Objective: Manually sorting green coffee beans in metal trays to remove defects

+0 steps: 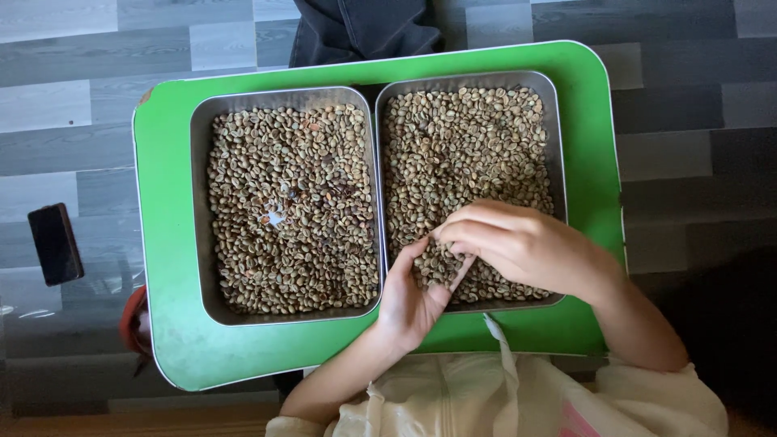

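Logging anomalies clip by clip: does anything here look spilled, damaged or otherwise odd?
Little stands out. The green table has a chipped corner at its upper left, and the left tray holds some darker bits and a pale patch among the beans. No beans lie outside either tray. Both hands work in the right tray.
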